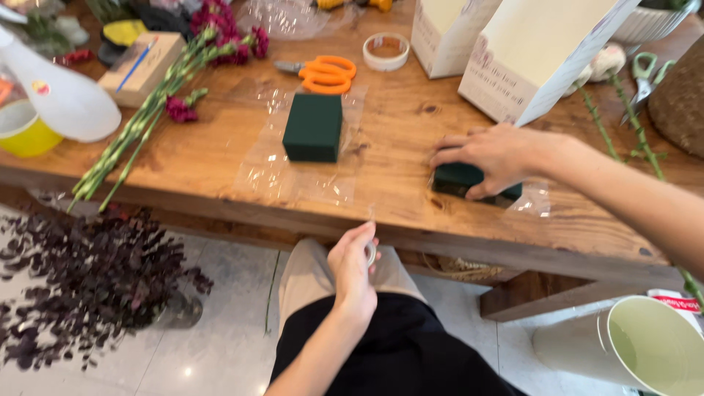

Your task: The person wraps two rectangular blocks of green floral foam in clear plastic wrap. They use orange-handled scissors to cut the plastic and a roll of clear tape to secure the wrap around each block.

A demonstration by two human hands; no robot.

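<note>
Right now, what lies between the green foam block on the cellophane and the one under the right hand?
In the head view, between the foam block and the second block under the right hand: only the cellophane sheet's edge and bare wooden table.

A: ok colour rundown, the wooden table (pixel 205 158) is warm honey brown with darker grain streaks and knots. Two foam blocks, both deep forest green: the foam block on the cellophane (pixel 313 126) and the foam block under the right hand (pixel 455 178).

B: those scissors (pixel 326 75) are loud orange lol. Carnations (pixel 224 29) look magenta on pale green stems.

A: yep. Spray bottle (pixel 62 92) is white, the cup (pixel 26 132) beside it yellow. Boxes (pixel 539 51) are cream white with faint purplish print.

B: leafy bunch on the floor (pixel 88 286) is dark purple, almost maroon. Bucket (pixel 623 348) is pale green inside, whitish outside. Trousers (pixel 315 275) are beige.
</note>
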